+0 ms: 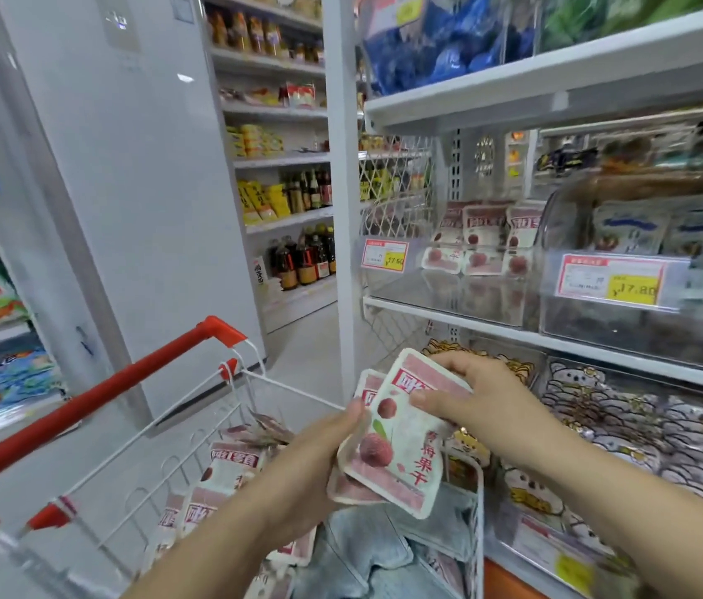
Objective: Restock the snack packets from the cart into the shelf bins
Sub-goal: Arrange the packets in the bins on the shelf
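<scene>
Both my forearms were bare all the way to the edge of view, the left forearm [228,525] at about 6 o'clock and the right forearm [626,482] at about 4 o'clock. My left hand [315,451] and right hand [475,395] were bare as well. The nail on my left thumb [356,408] looked short and plain, though blurred. Pale blue denim [367,555] showed at 6 o'clock between my arms. I could not tell whether it was my own clothing.

Lighting: bright, even, soft shadows. Glare: spot on far white pillar [185,77]. Blur: right shelf bins [579,330], frame edges. Distortion: wide-angle bowing.
</scene>
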The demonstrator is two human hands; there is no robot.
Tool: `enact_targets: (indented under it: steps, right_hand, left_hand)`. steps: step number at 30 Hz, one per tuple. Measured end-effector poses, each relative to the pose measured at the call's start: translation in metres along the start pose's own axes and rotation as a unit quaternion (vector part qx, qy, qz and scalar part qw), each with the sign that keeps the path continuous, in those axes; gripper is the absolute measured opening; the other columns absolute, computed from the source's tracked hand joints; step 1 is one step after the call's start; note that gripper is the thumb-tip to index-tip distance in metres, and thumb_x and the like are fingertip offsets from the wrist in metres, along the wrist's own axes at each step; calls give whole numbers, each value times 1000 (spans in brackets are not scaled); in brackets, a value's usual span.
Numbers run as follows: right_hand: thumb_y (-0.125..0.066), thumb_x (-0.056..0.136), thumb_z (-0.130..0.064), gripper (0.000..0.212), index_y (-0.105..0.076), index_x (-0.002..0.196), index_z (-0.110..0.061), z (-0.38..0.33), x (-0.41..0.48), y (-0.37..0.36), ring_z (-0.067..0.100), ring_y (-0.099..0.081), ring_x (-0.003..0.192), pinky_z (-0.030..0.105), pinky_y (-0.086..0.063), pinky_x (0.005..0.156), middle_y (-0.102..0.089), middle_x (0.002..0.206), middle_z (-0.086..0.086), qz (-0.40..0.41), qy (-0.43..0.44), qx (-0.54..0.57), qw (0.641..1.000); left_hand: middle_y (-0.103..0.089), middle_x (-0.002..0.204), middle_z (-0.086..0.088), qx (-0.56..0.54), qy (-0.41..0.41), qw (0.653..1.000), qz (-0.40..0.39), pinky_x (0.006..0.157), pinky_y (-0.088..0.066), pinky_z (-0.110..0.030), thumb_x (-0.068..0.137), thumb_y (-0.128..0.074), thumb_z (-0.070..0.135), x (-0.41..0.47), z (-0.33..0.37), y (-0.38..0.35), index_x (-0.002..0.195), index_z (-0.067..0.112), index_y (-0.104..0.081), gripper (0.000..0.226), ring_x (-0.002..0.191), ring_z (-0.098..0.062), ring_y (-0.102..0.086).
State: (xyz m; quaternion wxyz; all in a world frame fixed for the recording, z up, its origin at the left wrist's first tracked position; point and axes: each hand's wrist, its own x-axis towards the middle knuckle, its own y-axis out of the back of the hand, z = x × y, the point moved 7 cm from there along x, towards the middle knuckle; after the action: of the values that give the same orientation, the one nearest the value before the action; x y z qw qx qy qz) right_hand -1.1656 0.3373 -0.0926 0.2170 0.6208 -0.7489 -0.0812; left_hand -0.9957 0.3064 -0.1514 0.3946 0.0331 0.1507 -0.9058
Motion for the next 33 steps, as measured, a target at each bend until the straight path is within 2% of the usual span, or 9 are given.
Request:
enact_targets:
  steps: [3, 5, 9, 12, 15, 18, 20, 25, 33]
  right_hand:
    - [-81, 82, -19, 19, -72, 98, -26, -5, -3, -6, 11, -73, 79, 39, -61, 75, -76, 90, -8, -9, 11, -22, 1000]
    - [-82, 81, -20, 20, -71, 96, -27, -8, -4, -7, 8, -72, 76, 41, -61, 73, -75, 89, -10, -9, 21, -34, 999]
    - [-82, 81, -22, 16, -71, 92, -26, -22, 1, -1, 9, -70, 76, 43, -60, 75, -74, 89, -6, 7, 48, -41, 998]
    - [-81, 82, -30, 23, -67, 100, -33, -42, 14, 9, 9, -68, 88, 38, -60, 77, -62, 107, -5, -7, 73, -77, 994]
    - [-84, 78, -28, 57, -52, 124, -38, -66, 31, 21, 10, -70, 95, 39, -60, 84, -67, 113, -9, -120, 64, -96, 986]
    - [-86, 76, -14, 78, -41, 135, -40, -92, 47, 40, 5, -70, 98, 28, -56, 84, -72, 110, -13, -191, 62, -159, 967]
    - [-88, 73, -16, 73, -46, 128, -39, -113, 64, 57, 1, -69, 95, 27, -55, 84, -72, 106, -15, -157, 89, -240, 954]
    - [-89, 70, -21, 57, -57, 113, -40, -156, 111, 96, 15, -72, 93, 49, -58, 87, -74, 100, -11, -89, 113, -281, 949]
    - [-87, 74, -17, 39, -64, 105, -26, -148, 192, 139, 7, -73, 89, 38, -57, 92, -77, 96, -11, -35, 82, -306, 948]
  left_hand:
    - [-68, 93, -9, 105, -54, 992, 40, 78, -57, -35, 78, -79, 39, 0, 8, -2, 120, 7, -66, 54, 85, -21, -64]
    - [-69, 82, -7, 142, -78, 985, 53, 69, -53, -29, 76, -78, 27, -1, 12, -4, 120, 9, -64, 50, 70, -15, -61]
    - [-68, 80, -9, 170, -114, 976, 68, 68, -53, -30, 83, -76, 19, -2, 29, -5, 118, 12, -64, 38, 67, -15, -60]
    - [-68, 80, -5, 167, -137, 974, 64, 66, -52, -29, 77, -76, 24, 3, 51, -7, 119, 10, -62, 46, 66, -14, -61]
    - [-73, 87, -4, 170, -155, 971, 61, 70, -55, -29, 82, -80, 26, 13, 80, -9, 120, 12, -61, 45, 72, -15, -66]
    - [-75, 109, -9, 161, -173, 970, 55, 84, -60, -44, 80, -76, 27, 28, 115, -13, 127, 12, -57, 53, 94, -29, -74]
    - [-74, 112, -11, 168, -191, 966, 42, 90, -59, -49, 80, -73, 25, 39, 141, -20, 127, 12, -56, 51, 101, -33, -72]
    - [-77, 106, -7, 213, -260, 942, 29, 80, -61, -38, 95, -65, 19, 75, 212, -31, 120, 17, -60, 25, 94, -27, -74]
    - [-77, 100, 5, 327, -310, 893, 16, 70, -61, -26, 98, -64, 15, 152, 276, -39, 102, 31, -64, 17, 87, -13, -75]
